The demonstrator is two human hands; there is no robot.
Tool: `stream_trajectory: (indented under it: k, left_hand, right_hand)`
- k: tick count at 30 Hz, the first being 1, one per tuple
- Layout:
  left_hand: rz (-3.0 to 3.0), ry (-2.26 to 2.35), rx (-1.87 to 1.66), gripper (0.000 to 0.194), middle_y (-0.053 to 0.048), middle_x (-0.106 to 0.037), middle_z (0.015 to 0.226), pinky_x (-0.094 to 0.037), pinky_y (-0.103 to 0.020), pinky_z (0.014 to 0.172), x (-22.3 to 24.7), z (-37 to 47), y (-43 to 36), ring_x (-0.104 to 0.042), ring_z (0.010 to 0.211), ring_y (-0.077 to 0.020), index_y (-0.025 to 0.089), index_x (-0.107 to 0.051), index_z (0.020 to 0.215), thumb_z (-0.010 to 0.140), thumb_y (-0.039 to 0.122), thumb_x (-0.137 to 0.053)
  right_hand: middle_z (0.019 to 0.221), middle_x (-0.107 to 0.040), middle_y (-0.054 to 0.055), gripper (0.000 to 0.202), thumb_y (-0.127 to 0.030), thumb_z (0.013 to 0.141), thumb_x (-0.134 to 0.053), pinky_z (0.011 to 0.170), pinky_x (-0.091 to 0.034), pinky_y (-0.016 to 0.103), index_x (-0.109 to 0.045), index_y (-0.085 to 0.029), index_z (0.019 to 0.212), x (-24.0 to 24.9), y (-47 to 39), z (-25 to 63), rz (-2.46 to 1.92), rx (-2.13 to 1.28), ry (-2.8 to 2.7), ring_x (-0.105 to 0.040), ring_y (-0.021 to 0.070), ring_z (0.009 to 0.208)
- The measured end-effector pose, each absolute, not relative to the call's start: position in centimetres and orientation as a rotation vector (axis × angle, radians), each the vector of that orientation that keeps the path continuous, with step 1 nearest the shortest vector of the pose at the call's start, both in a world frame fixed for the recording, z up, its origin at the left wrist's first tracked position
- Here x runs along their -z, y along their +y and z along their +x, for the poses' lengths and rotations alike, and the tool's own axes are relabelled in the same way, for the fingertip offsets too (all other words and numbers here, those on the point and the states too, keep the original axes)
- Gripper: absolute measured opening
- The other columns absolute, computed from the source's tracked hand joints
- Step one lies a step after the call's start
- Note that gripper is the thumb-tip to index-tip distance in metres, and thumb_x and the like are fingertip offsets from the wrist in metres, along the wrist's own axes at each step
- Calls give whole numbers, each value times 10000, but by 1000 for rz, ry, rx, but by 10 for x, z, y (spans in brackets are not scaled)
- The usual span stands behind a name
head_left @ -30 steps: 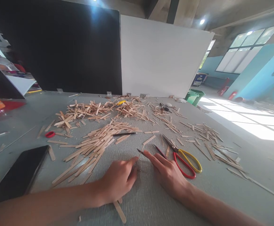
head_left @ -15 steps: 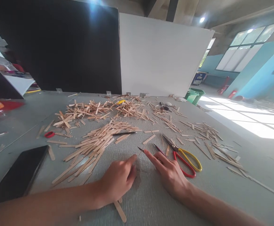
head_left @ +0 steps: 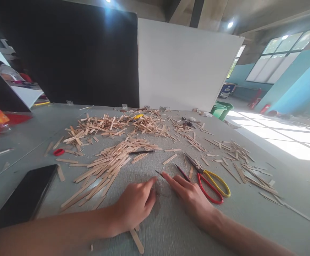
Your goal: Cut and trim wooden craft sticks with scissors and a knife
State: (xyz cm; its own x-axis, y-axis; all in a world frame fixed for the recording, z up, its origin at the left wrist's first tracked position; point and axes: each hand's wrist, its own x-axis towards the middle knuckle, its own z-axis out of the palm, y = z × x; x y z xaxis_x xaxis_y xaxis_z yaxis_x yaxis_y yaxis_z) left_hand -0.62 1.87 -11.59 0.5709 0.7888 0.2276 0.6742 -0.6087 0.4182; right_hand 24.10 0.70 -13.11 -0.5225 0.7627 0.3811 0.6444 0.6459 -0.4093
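Note:
My left hand (head_left: 137, 201) is closed near the table's middle, thumb and forefinger together. Whatever lies in that pinch is too small to make out. Facing it, my right hand (head_left: 193, 193) has its fingers closed around a slim dark pointed tool (head_left: 158, 173), whose tip reaches toward my left forefinger. By the right knuckles lies another dark pointed stick (head_left: 181, 172), partly hidden. Scissors (head_left: 201, 172) with one red and one yellow handle loop rest just beyond the right hand. A craft stick (head_left: 136, 241) pokes out below my left wrist.
Flat craft sticks (head_left: 109, 167) lie heaped ahead and left, with more sticks (head_left: 237, 153) scattered right. A black pen (head_left: 142, 152), a red ring (head_left: 59, 152) and a black flat case (head_left: 24, 199) are on the table. Black (head_left: 85, 53) and white panels (head_left: 186, 64) stand behind.
The view has shifted slightly, so the scene sits a little lower and to the right. My right fingers have flattened a little over the tool; both hands stay close together.

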Motion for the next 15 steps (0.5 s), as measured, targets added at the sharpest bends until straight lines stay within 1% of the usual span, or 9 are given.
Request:
stream_trajectory:
  k: [2,6,10,12,15]
  left_hand:
    - [2516,1209,-569,399,-95,-790,765,-528,-368,582,115,-6,19,-762,630,-284,109,-646,1297,1021,187,-368]
    - [2509,1215,-562,407,-82,-782,726,-510,-349,569,113,-6,18,-747,596,-265,98,-645,1305,1018,193,-373]
    - [2497,1209,-561,433,-56,-763,680,-447,-308,500,114,-6,18,-709,526,-227,84,-610,1371,1032,202,-369]
    - [2495,1197,-560,433,-36,-746,650,-431,-307,493,114,-6,19,-689,500,-220,88,-600,1383,1040,211,-365]
    - [2491,1193,-570,396,-43,-740,663,-433,-320,523,114,-6,19,-688,515,-227,101,-626,1307,1031,210,-364]
  right_hand:
    - [1039,-621,55,704,-35,1030,-294,673,-577,319,-236,-316,1673,130,8,241,-1119,-319,-2332,-644,179,745]
    - [1097,-645,89,673,-52,1048,-268,658,-571,325,-241,-309,1670,127,6,241,-1137,-239,-2252,-666,207,804]
    - [1112,-645,97,658,-59,1051,-260,693,-592,344,-239,-290,1667,124,4,242,-1149,-258,-2264,-672,204,799]
    - [1141,-637,101,654,-63,1056,-257,701,-593,351,-232,-296,1666,125,4,242,-1170,-250,-2258,-668,202,802]
    - [1077,-627,75,663,-63,1056,-267,654,-580,342,-226,-311,1669,129,6,242,-1123,-219,-2337,-642,198,754]
